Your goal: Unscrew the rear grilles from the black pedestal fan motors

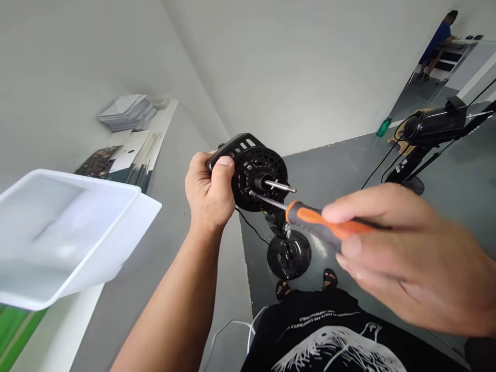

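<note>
My left hand (209, 191) grips the rim of a black fan motor housing (259, 178), which has a slotted bracket on top. A steel shaft (279, 186) sticks out of its hub. My right hand (411, 258) holds an orange-and-grey screwdriver (321, 222), blurred by motion, and its steel tip reaches the motor's face beside the hub. Below the motor stands a round black fan base (289, 254) with a threaded post.
A white plastic tub (65, 232) fills the lower left, close to my left arm. At the right, a black fan body (434, 129) lies on a stand near a green bottle (383, 126). Stacked papers (127, 112) sit on a far ledge. A person (436, 44) works at a far counter.
</note>
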The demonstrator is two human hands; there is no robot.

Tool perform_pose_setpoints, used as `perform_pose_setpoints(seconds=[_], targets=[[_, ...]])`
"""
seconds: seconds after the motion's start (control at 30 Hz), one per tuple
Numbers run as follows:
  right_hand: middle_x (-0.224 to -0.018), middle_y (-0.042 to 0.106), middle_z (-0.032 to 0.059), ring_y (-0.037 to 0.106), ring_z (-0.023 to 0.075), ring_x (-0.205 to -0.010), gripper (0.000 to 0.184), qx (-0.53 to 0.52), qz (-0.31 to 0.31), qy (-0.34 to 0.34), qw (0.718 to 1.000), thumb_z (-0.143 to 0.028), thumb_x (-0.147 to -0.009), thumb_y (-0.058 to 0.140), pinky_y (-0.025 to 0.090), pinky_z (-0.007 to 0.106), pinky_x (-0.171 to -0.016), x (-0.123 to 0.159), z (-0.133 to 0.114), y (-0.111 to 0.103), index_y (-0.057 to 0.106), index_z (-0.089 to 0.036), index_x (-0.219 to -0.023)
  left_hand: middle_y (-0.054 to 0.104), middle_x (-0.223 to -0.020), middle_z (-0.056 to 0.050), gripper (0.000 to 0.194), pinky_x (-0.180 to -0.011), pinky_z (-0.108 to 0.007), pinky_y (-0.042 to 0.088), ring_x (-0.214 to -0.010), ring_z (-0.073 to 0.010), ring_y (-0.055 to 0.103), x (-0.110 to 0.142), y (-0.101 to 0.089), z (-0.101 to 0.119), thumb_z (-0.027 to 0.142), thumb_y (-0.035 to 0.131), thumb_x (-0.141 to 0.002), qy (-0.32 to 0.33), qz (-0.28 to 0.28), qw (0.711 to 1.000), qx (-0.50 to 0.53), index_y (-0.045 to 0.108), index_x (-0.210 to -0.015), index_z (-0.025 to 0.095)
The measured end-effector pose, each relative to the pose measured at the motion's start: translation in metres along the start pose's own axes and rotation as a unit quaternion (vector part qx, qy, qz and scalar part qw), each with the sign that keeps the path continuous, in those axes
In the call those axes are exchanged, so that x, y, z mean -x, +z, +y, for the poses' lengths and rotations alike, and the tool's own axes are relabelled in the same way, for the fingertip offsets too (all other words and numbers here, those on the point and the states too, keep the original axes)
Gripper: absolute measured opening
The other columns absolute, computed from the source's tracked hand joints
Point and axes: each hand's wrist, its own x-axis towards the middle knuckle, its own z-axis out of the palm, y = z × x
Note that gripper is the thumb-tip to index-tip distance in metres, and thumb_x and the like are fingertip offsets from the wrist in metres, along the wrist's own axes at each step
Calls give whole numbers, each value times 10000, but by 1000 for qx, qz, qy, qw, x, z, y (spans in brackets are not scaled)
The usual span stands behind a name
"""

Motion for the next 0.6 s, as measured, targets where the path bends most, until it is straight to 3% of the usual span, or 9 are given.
perform_pose_setpoints(seconds=[0.1,0.13,0.23,0.3,0.33,0.4,0.47,0.53,0.6], targets=[[-942,745,3,688,105,-670,113,46,72,-4,996,-283,-1028,606,578,186,-519,-5,5,0,615,-237,-1131,624,-735,-21,173,-716,-404,460,-711,-207,576,0,0,0,365,665,-852,-8,2,1000,-2,585,-741,259],[-910,734,21,686,128,-663,198,60,88,3,994,-356,-1038,610,573,211,-497,-6,6,-1,608,-211,-1173,626,-737,-21,170,-718,-404,463,-713,-207,578,0,0,0,364,665,-849,-9,0,1000,-2,585,-742,259],[-1276,693,85,738,178,-943,374,53,47,-11,997,-353,-1028,615,659,261,-667,-5,3,-4,538,-221,-1369,637,-747,-25,160,-728,-406,470,-724,-209,585,1,1,2,373,655,-839,-5,-5,1000,-2,587,-754,256],[-1386,634,60,713,151,-1098,271,39,11,-56,998,-207,-1027,579,661,222,-779,-3,-1,-4,569,-244,-1296,622,-730,-25,170,-720,-406,467,-708,-204,572,0,2,3,384,645,-824,-4,-1,1000,-6,580,-747,248],[-1316,661,45,715,128,-1066,185,44,5,-63,997,-165,-1038,546,647,197,-749,-2,-2,-2,595,-240,-1200,609,-715,-23,175,-710,-404,464,-695,-199,561,0,2,4,387,641,-813,-4,3,1000,-9,573,-739,244],[-979,704,14,716,117,-827,75,56,27,-40,997,-227,-1071,527,594,191,-575,0,-2,0,600,-230,-1052,589,-685,-16,185,-687,-395,457,-672,-189,541,0,2,6,387,636,-800,-4,8,1000,-12,557,-724,238],[-862,699,13,702,149,-708,158,48,56,19,997,-372,-1057,573,575,234,-499,2,0,2,606,-221,-1087,590,-672,-12,186,-678,-386,452,-665,-183,531,0,2,7,378,638,-799,-4,9,1000,-13,553,-720,234],[-1123,742,68,753,202,-859,292,16,38,22,999,-395,-1010,620,657,287,-612,4,1,2,599,-226,-1247,597,-676,-12,182,-682,-383,451,-669,-182,531,0,2,8,372,643,-801,-4,7,1000,-12,559,-724,230],[-1384,677,68,758,218,-1056,341,-11,7,-27,1000,-268,-983,626,698,304,-744,4,1,1,588,-265,-1322,592,-679,-12,182,-688,-385,452,-673,-182,532,0,2,8,374,641,-798,-2,7,1000,-10,557,-724,230]])
